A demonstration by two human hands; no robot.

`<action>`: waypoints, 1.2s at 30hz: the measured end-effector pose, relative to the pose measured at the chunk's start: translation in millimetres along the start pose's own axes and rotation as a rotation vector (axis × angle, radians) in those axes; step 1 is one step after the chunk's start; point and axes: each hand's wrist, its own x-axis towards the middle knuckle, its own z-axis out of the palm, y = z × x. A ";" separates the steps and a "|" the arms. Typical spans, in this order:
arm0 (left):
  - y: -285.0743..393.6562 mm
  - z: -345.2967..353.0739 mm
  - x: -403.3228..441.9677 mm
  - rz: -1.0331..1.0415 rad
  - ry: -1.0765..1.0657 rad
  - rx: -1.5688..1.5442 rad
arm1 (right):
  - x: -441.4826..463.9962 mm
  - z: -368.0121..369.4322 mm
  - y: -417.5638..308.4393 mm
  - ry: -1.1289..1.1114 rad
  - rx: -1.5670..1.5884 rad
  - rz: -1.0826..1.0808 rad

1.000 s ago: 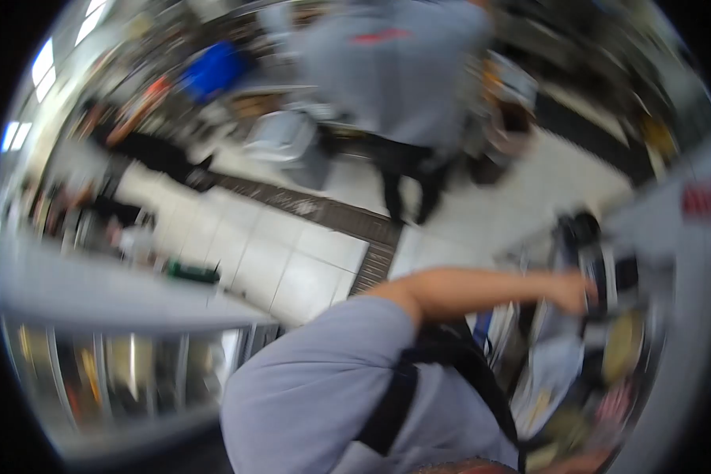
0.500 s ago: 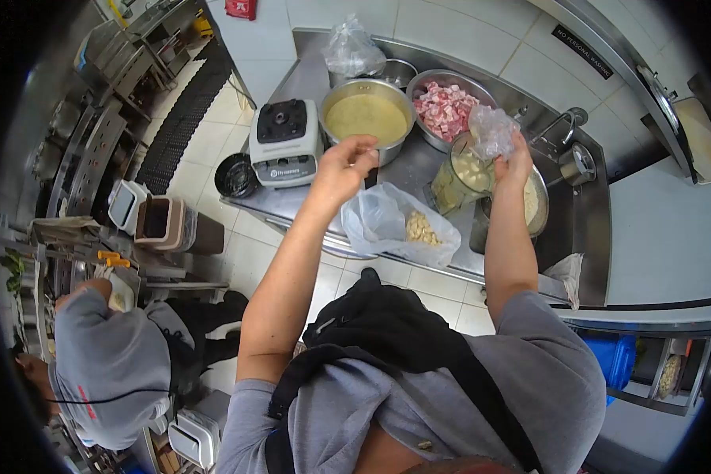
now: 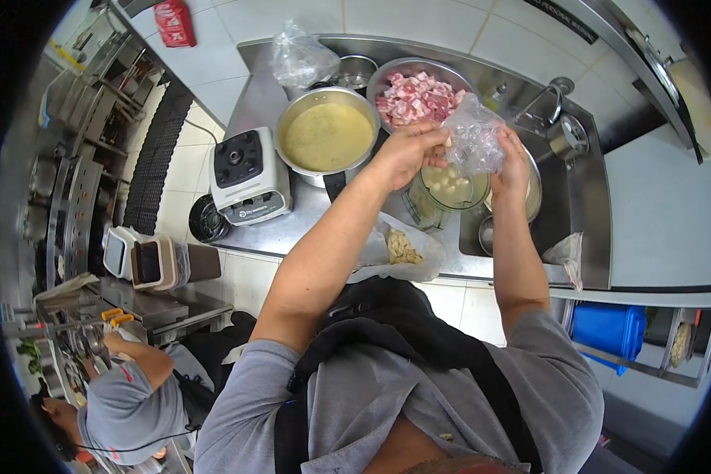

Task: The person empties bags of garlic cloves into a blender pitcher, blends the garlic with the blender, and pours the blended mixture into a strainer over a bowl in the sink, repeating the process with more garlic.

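A crumpled clear plastic bag (image 3: 472, 136) is held up between my hands, over a blender jar (image 3: 480, 193) with pale chunks and peeled cloves inside. My left hand (image 3: 411, 154) pinches the bag's left edge with closed fingers. On the opposite side, my right hand (image 3: 513, 164) is closed around the bag. What the bag holds, if anything, I cannot make out. Nearer my body lies an open bag (image 3: 428, 265) with peeled garlic cloves (image 3: 404, 248), partly covered by my left forearm.
A blender base (image 3: 249, 178) and a pot of yellowish liquid (image 3: 328, 134) stand on the left. Behind are a bowl of diced meat (image 3: 420, 96) and another plastic bag (image 3: 302, 59). The sink tap (image 3: 549, 107) is at right. A co-worker (image 3: 138, 395) works at lower left.
My left hand has moved right and forward, from above the garlic bag to the clear plastic bag. The clear bag now spans both hands. The view has shifted, and the co-worker has changed posture.
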 end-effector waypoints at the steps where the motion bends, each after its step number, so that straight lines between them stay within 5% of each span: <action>1: -0.9 -0.6 1.8 0.011 -0.039 -0.015 | 2.5 -5.0 -0.4 0.018 0.003 -0.001; 6: -2.0 -1.0 14.0 -0.041 -0.061 0.195 | 12.5 -27.6 5.2 -0.029 -0.112 -0.059; 8: 3.2 3.4 16.2 -0.029 0.033 0.716 | 14.7 -29.3 10.8 -0.012 -0.125 -0.080; 9: 3.8 5.4 15.6 -0.038 0.030 0.719 | 14.3 -30.9 14.3 -0.001 -0.144 -0.098; 14: -4.7 5.0 14.8 0.276 0.073 0.921 | 14.6 -22.5 21.6 -0.022 -0.160 -0.073; 21: -12.0 4.3 14.2 0.385 0.161 1.045 | 5.6 -19.5 25.7 0.052 -0.292 -0.212; 23: -14.7 -3.4 22.6 0.652 0.297 1.085 | -2.9 -15.6 24.0 0.086 -0.249 -0.271; 26: -17.5 -10.1 25.3 0.363 0.237 0.823 | -10.1 -3.4 13.4 0.138 -0.213 -0.376; 28: -14.0 -4.9 22.6 0.371 0.216 0.699 | -11.7 7.1 0.4 0.151 -0.231 -0.424; 30: 13.7 21.0 -1.4 0.201 0.107 0.163 | -13.0 21.4 -10.4 0.181 -0.241 -0.533; 33: 26.7 31.8 -33.0 0.222 -0.034 0.065 | -37.8 49.8 -5.9 -0.002 -0.526 -0.655; 35: 29.5 8.7 -61.1 0.448 0.152 0.543 | -57.3 88.9 13.6 -0.237 -0.658 -0.705; 36: 22.8 -9.9 -78.4 0.472 0.254 0.429 | -67.7 102.3 21.1 -0.361 -0.671 -0.687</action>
